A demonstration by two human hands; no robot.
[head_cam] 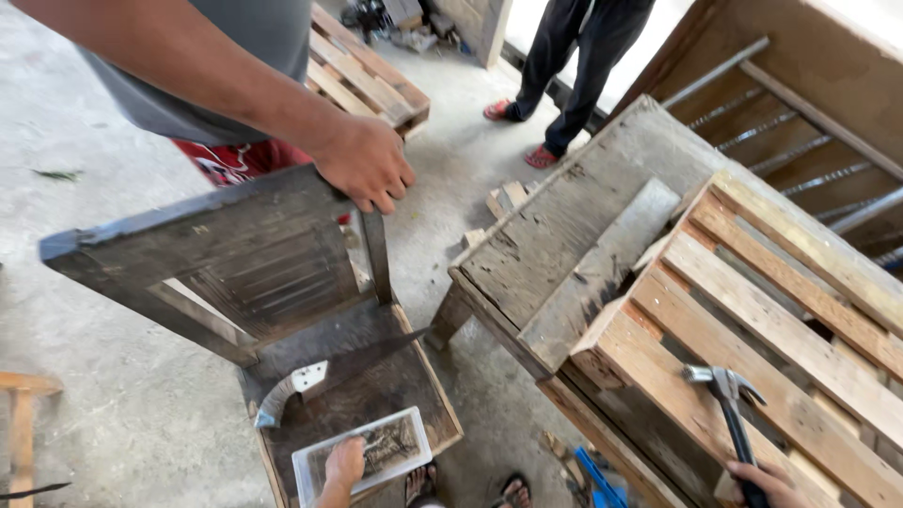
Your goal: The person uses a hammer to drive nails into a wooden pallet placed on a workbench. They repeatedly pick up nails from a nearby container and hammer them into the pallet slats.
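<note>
One hammer [729, 414], one knife [329, 376], one tray [310, 466]

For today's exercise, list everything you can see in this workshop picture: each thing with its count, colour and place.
Wooden chair: one, dark grey-brown, left of centre on the concrete floor.
Co-worker's hand: one, resting on the chair's back corner.
Knife: one, dark blade with pale curved handle, lying on the chair seat.
Plastic tray: one, clear, holding dark nails, front of the seat.
Workbench: one, weathered grey wood, centre right.
Pallet: one, pale orange wood, on the workbench.
Second pallet: one, pale wood, on the floor behind.
Standing person's legs: dark trousers, red sandals, top centre.
Left hand: reaching into the plastic tray.
Right hand: gripping a black-handled claw hammer over the pallet.
</note>
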